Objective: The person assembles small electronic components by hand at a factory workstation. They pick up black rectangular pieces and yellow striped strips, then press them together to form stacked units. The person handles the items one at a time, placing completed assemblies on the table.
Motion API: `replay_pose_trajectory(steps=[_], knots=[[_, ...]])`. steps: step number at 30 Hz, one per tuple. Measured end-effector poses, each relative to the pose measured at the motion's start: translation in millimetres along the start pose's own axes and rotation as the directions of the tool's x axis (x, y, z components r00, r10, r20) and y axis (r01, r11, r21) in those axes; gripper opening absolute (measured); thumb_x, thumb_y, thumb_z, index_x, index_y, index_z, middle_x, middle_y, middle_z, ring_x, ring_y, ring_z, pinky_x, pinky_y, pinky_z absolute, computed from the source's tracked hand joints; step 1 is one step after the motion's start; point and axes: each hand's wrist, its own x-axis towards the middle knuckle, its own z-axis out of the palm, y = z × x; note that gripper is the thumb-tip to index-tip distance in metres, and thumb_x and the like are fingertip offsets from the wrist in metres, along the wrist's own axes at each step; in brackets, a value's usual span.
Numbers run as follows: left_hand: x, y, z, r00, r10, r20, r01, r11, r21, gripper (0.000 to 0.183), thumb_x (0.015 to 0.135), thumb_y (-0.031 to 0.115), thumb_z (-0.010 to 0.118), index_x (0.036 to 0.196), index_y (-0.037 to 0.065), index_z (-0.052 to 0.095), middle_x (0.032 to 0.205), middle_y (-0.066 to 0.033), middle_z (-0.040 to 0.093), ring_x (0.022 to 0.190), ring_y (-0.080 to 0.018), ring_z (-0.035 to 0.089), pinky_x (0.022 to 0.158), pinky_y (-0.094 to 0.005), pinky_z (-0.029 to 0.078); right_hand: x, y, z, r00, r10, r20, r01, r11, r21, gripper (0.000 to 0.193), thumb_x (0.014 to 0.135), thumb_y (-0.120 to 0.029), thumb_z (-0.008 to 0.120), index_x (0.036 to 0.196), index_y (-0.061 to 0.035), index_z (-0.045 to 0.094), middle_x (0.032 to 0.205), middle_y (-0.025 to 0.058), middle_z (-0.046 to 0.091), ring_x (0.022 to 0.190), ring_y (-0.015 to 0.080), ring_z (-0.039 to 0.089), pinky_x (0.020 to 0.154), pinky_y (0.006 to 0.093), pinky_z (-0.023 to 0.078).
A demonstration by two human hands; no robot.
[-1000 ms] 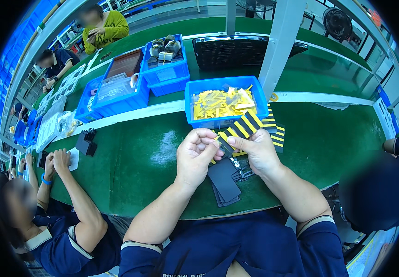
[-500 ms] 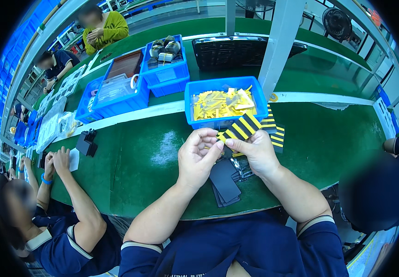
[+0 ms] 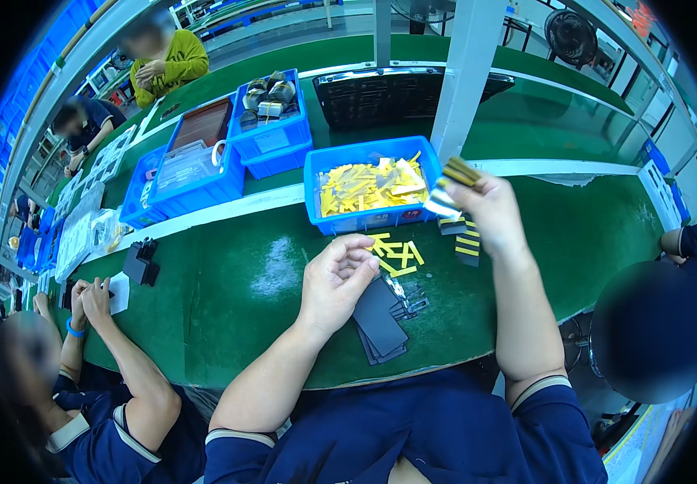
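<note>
Raised beside the blue bin's right corner, my right hand (image 3: 490, 214) is closed on a black-and-yellow striped sheet (image 3: 463, 171), slightly blurred. More striped sheets (image 3: 467, 248) lie on the table beneath it. My left hand (image 3: 336, 282) hovers over the table, its thumb and fingertips pinched together; what they hold, if anything, is too small to make out. Just beyond those fingertips lie loose yellow strips (image 3: 403, 256). Flat dark grey plates (image 3: 379, 323) are stacked nearer to me, with small dark frame-like pieces (image 3: 417, 305) at their right side.
A blue bin (image 3: 365, 219) of yellow scraps stands ahead, against a metal post (image 3: 465, 89). Farther left are more blue bins (image 3: 223, 181) with parts. A co-worker's hands (image 3: 94, 298) work at left, near dark pieces (image 3: 140, 262). Another person (image 3: 655, 331) sits at right.
My right hand has carried the striped sheet away from my left hand, up and to the right. My left hand stays pinched nearly in place. Loose yellow strips on the table now show.
</note>
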Motion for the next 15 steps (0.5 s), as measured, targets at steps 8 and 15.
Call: replay_pose_trajectory(steps=[8,15], knots=[[1.0,5.7,2.0,1.000,-0.001,-0.004,0.002,0.938,0.348,0.021,0.078,0.005,0.063,0.098,0.000,0.059,0.077,-0.0041,0.060,0.067,-0.0067,0.057,0.062,-0.0207,0.048,32.4,27.2,-37.0,0.962,0.266,0.059,-0.207,0.854,-0.477,0.023,0.075,-0.009,0.067,0.096,0.0002,0.061,0.070,0.0019,0.061,0.056,0.0069,0.053,0.049,0.0214,0.040],[-6.2,25.4,0.5,0.980,0.023,0.197,-0.172,0.596,0.785,0.058,0.068,0.033,0.073,0.111,0.001,0.054,0.083,-0.0138,0.060,0.075,-0.0239,0.061,0.069,-0.0330,0.050,24.0,23.8,-47.5,0.998,0.001,-0.063,-0.052,0.570,-0.820,0.025,0.069,-0.016,0.068,0.090,-0.0026,0.064,0.082,0.0139,0.064,0.079,0.0274,0.062,0.073,0.0359,0.049]])
